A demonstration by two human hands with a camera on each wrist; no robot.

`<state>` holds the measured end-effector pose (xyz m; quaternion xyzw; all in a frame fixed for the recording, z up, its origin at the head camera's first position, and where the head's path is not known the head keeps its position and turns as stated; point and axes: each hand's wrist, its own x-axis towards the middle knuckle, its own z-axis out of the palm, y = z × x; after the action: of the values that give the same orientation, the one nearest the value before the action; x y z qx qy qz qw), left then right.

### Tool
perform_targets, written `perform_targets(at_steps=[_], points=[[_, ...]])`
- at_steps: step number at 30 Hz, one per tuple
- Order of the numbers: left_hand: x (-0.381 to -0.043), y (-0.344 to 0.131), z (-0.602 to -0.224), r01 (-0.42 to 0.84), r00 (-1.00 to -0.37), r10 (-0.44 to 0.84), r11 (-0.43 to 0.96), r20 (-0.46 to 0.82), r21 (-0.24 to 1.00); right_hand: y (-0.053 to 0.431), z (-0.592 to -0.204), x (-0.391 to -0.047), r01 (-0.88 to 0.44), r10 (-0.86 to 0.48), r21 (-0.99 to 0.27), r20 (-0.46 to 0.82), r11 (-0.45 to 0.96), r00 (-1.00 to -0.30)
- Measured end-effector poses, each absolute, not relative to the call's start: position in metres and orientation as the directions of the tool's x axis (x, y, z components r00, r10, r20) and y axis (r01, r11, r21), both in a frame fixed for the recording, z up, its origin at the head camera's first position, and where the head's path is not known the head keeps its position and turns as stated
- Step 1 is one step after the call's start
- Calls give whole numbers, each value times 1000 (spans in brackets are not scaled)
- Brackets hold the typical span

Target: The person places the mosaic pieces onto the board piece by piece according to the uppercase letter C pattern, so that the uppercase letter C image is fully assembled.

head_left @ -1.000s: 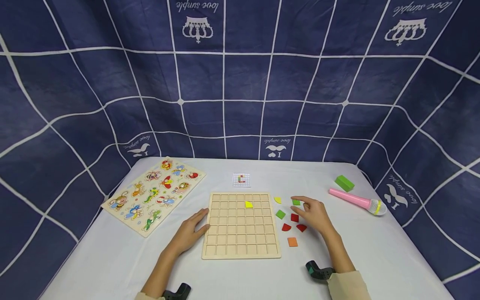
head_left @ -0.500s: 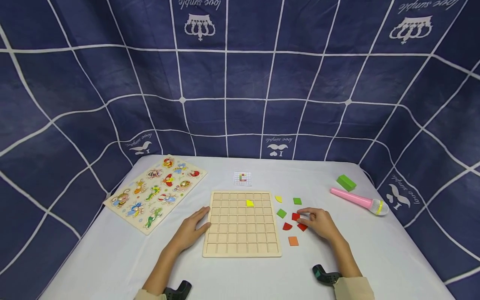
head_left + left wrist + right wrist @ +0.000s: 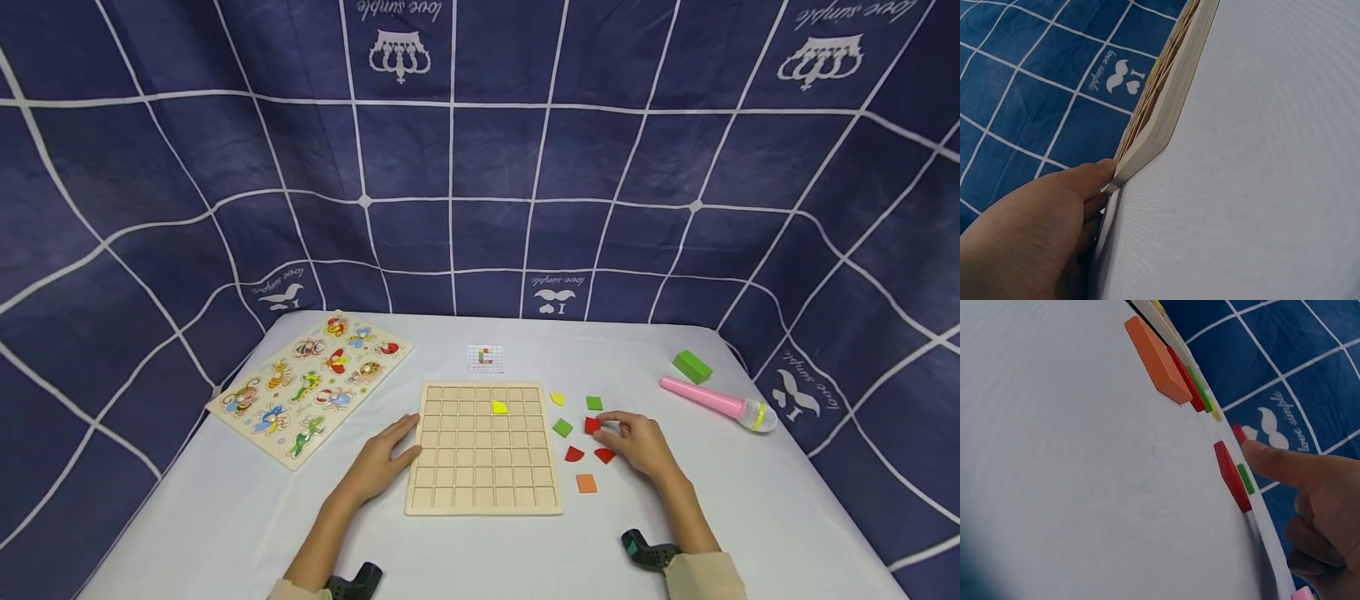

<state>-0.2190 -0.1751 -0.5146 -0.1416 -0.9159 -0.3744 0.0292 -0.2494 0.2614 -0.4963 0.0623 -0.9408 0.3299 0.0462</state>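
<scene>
A: Head view first. What is each hand doing?

B: The right hand point(image 3: 642, 446) has its thumb and forefinger pinched narrowly on the red square tile point(image 3: 592, 425), right of the wooden grid board point(image 3: 483, 477) on the counter point(image 3: 480, 562). The left hand point(image 3: 378, 467) lies with fingers extended, touching the board's left edge.

A: Any trouble brewing there?

B: Crowding, I'd say. A red quarter tile point(image 3: 604, 455) lies just by the thumb, so a low sweep could knock it aside. A yellow tile point(image 3: 499, 407) sits on the board; a sideways shove from the left hand might jolt it.

A: And the left wrist view?

B: One fingertip meets the board's edge. The other fingers are partly hidden, so I can't tell whether any reach beneath. It looks a light touch, so a bump could skew the board.

A: Right wrist?

B: The red square tile shows at a fingertip; whether it's off the counter, I can't tell. Held only by its edge, it could twist or slip. The orange tile point(image 3: 1157, 362) lies well apart.
</scene>
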Motion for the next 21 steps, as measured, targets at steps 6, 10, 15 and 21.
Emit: perform_targets(at_steps=[6, 10, 15, 21], points=[[-219, -176, -515, 290, -956, 240, 678, 170, 675, 242, -487, -255, -202, -112, -624, 181, 755, -977], [-219, -176, -515, 297, -953, 249, 674, 169, 677, 219, -479, -261, -226, -131, -634, 195, 739, -972], [-218, -177, -516, 282, -958, 236, 680, 162, 677, 181, -472, -271, -278, -173, -645, 223, 711, -959], [-219, -176, -517, 298, -954, 238, 664, 184, 685, 139, -469, -284, -372, -223, -617, 308, 693, -925]])
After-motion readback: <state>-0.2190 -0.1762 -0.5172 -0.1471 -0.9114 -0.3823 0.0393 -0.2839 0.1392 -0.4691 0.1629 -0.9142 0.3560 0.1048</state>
